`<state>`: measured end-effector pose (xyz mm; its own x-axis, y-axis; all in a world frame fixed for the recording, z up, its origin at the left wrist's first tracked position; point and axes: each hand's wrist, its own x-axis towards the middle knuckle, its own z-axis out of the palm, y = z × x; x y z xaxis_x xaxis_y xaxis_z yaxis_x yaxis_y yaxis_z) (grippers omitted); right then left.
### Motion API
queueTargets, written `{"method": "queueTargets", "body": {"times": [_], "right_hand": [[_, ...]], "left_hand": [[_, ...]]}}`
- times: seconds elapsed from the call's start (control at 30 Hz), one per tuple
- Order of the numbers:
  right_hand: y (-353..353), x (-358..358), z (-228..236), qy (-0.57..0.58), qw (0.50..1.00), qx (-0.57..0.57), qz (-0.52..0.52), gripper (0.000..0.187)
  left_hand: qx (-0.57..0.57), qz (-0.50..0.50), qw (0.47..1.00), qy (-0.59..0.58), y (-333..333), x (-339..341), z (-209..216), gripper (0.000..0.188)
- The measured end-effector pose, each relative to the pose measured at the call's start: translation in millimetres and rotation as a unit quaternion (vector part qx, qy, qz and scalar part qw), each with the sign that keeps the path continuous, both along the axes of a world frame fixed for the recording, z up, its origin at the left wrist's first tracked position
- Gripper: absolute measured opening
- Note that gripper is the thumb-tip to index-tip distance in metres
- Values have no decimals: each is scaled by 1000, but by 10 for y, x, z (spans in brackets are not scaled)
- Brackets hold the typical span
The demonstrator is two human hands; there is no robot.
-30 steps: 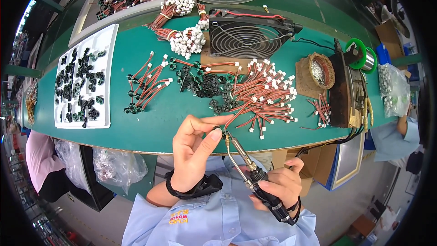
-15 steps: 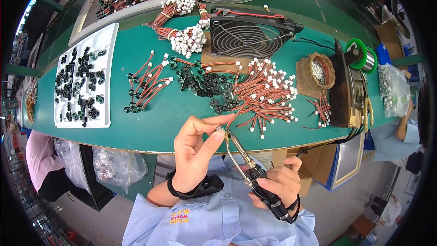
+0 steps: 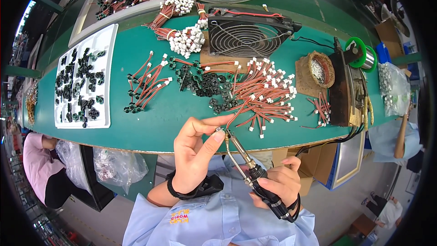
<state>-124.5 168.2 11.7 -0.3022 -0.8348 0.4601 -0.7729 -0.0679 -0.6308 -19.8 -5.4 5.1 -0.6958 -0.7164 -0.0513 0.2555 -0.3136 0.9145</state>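
My left hand [image 3: 193, 152] pinches a small part between thumb and forefinger, just off the table's near edge. Fingers hide most of that part; a red-brown wire [image 3: 235, 115] runs up from it toward the heap. In my right hand [image 3: 284, 184] is a soldering iron [image 3: 241, 149] with a black handle and a thin metal feed tube alongside. Its tip is at the part by my left fingertips; whether it touches cannot be made out. Beyond my hands lie a pile of wire leads with white connectors [image 3: 268, 89] and a heap of small black parts [image 3: 205, 84].
A white tray [image 3: 111, 48] of black parts stands left, beside several wired parts [image 3: 148, 84]. A black fan [image 3: 248, 34] stands behind the heap, near bundled leads [image 3: 186, 41]. At right are a round container [image 3: 314, 59], a solder spool [image 3: 371, 59] and a dark stand [image 3: 339, 91].
My hands, the iron and the pinched part hold nearly the same place. Co-workers at the left and right edges have shifted a little.
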Motion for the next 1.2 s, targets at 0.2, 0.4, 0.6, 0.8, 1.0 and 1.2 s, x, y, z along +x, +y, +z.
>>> {"method": "queueTargets", "body": {"times": [0.2,0.4,0.6,0.8,1.0,1.2], "right_hand": [[9,-11,1,-9,1000,2,4,43],[15,-17,-7,-16,1000,-5,10,43],[1,-18,19,-30,999,-8,7,43],[-12,-21,60,-65,998,-7,7,44],[5,-18,57,-61,998,-6,4,44],[4,-19,63,-55,998,-7,5,43]], "left_hand": [[-3,-1,1000,-2,5,-2,9,8],[-2,-6,1000,-5,9,-4,18,8],[-1,-10,1000,-4,12,-7,19,8],[-1,-9,1000,0,14,-3,7,8],[-9,-11,1000,2,14,-1,9,9],[-1,-13,1000,13,14,12,-8,10]]}}
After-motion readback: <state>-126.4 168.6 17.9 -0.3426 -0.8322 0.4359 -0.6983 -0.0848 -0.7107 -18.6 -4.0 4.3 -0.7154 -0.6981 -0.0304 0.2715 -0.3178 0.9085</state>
